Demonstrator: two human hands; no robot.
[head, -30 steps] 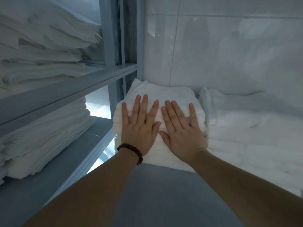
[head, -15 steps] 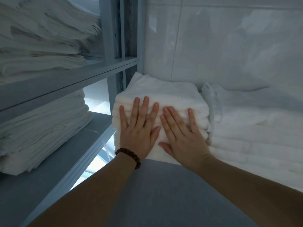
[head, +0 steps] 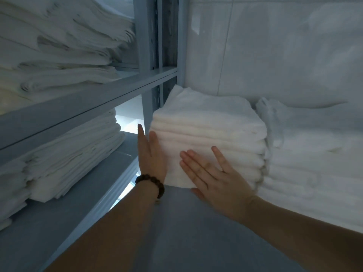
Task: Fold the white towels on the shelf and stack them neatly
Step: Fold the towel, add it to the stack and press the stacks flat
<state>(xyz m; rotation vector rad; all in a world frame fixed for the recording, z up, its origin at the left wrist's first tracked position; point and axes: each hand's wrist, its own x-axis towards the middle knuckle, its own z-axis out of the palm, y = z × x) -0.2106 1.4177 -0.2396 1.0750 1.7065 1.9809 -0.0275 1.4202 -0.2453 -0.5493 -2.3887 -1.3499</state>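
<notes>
Grey shelf point(head: 196, 236) in foreground, both forearms reaching in. Left hand point(head: 152, 157), wooden bead bracelet point(head: 150, 183) at wrist, set edge-on against left side of folded white towel stack point(head: 208, 128), fingers straight and together. Right hand point(head: 213, 174) flat on stack's front face, fingers straight, little finger splayed. Folded edges face camera, layers running left to right. Second towel pile point(head: 318, 169) crowds stack's right side, its outline washed out. Sheet stacks point(head: 68, 152) fill left rack. Stack's rear hidden; tiled wall point(head: 275, 48) behind.

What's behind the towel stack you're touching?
A white tiled wall rises behind the towel stack, a grey shelf post at its back-left. The stack hides its own rear edge.
</notes>
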